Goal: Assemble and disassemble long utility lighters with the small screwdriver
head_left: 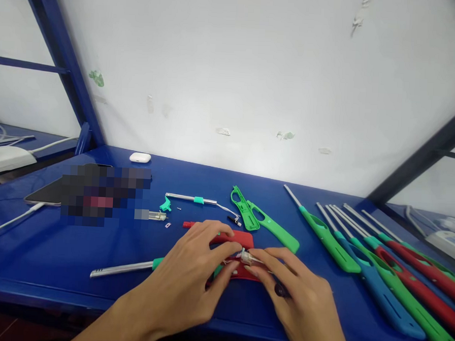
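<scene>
My left hand (191, 275) lies over a red lighter handle shell (242, 238) on the blue table (55, 263), its thumb and fingers pinched at a small clear and white part (246, 255). My right hand (297, 296) meets it from the right, fingertips pinched on the same small part. A metal tube with a green collar (125, 268) sticks out to the left from under my left hand. Behind lie an open green handle shell (265, 221) and another metal tube with a wire (195, 200).
Several finished long lighters in green, blue and red (382, 270) lie in a row at the right. A phone (54, 192) with a white cable, a white earbud case (140, 157) and small loose parts (160, 210) lie at the left. Blue frame posts stand either side.
</scene>
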{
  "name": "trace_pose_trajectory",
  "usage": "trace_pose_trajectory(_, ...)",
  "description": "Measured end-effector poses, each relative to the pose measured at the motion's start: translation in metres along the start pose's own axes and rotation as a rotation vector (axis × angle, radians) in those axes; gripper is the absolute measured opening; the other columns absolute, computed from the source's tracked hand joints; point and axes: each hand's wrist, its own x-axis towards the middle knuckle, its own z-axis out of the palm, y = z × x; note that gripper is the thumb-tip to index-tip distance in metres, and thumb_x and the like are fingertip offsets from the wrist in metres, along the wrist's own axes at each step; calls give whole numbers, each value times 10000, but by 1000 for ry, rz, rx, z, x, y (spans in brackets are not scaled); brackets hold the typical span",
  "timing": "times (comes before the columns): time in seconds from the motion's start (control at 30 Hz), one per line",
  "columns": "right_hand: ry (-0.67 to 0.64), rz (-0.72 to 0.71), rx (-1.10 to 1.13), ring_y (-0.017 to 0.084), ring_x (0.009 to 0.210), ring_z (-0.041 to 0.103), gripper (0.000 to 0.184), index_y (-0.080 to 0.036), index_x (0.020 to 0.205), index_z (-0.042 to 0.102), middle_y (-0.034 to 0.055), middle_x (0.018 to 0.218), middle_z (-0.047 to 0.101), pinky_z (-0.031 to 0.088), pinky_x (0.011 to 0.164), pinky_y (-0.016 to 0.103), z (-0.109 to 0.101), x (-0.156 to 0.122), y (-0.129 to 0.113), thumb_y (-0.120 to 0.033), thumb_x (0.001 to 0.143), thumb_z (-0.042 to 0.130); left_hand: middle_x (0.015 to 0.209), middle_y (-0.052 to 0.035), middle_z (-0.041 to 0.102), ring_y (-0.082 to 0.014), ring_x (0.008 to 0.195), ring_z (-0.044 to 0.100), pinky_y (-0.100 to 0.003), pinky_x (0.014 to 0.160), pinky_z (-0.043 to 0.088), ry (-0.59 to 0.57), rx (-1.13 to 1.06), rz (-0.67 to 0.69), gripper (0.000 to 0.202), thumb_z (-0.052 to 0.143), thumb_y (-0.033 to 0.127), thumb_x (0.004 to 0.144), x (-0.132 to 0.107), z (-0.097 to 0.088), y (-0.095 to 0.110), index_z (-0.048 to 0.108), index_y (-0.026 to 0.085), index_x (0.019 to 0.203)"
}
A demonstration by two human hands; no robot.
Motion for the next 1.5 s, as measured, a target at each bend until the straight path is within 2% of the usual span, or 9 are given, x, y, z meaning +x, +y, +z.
trace_pose_trajectory(0.07,9,-31,0,115,683,768,219,-246,1159,734,22,997,781,550,593,202,0,0,-1,-328,1095,540,1119,-79,656,-249,1042,591,-419,942,484,20,-17,24,102,577,161,1042,2,-1,2,675,186,1056)
trace_pose_trajectory(0.17,3,-64,-1,95,639,742,195,-245,1172,732,17,990,774,518,573,208,-1,-2,-1,-294,1089,562,955,-51,664,-224,934,566,-392,872,461,27,-41,91,209,520,102,1067,3,0,-1,669,172,939)
trace_pose_trajectory(0.57,-16,-113,11,113,619,754,211,-222,1185,737,45,992,799,546,556,196,-4,-2,-2,-248,1079,556,915,-49,679,-210,876,529,-350,794,450,-7,-79,115,291,464,-53,993,0,2,-6,652,151,909)
trace_pose_trajectory(0.8,45,-37,53,128,731,800,192,-277,1170,758,9,995,814,585,605,161,-9,-1,-2,-284,1053,607,990,-20,712,-198,916,583,-352,866,444,-30,105,112,230,553,48,1040,5,-35,-12,716,189,959)
trace_pose_trajectory(0.93,34,4,109,135,772,797,190,-287,1159,766,3,1001,813,594,652,181,-4,20,-9,-338,1055,615,1004,-69,738,-259,921,589,-422,884,444,14,456,-57,215,571,167,1041,2,-77,-53,760,196,941)
trace_pose_trajectory(1.0,2,-61,96,138,738,788,215,-277,1182,762,8,997,814,583,645,209,4,39,-14,-358,1065,601,1015,-86,752,-288,932,609,-443,889,457,-65,568,-231,213,591,232,1022,-4,-98,-78,781,200,931)
trace_pose_trajectory(1.1,-83,-225,-16,152,676,774,217,-257,1142,776,17,979,821,495,531,246,18,71,-18,-353,1069,595,997,-119,768,-327,899,656,-483,873,472,-103,606,-330,207,613,216,965,-13,-119,-106,791,188,863)
trace_pose_trajectory(1.27,-277,-323,-139,161,619,745,157,-245,1092,805,20,884,829,321,459,255,40,110,-17,-296,1013,680,1019,-121,776,-322,950,701,-442,861,510,-120,516,-373,221,602,254,979,-19,-117,-119,804,195,911)
trace_pose_trajectory(1.5,-246,-248,-140,191,658,766,308,-245,1269,759,34,890,832,441,512,261,57,124,-16,-409,1033,648,992,-93,773,-260,957,704,-369,881,524,-117,409,-302,317,498,239,1058,-17,-104,-107,803,200,980)
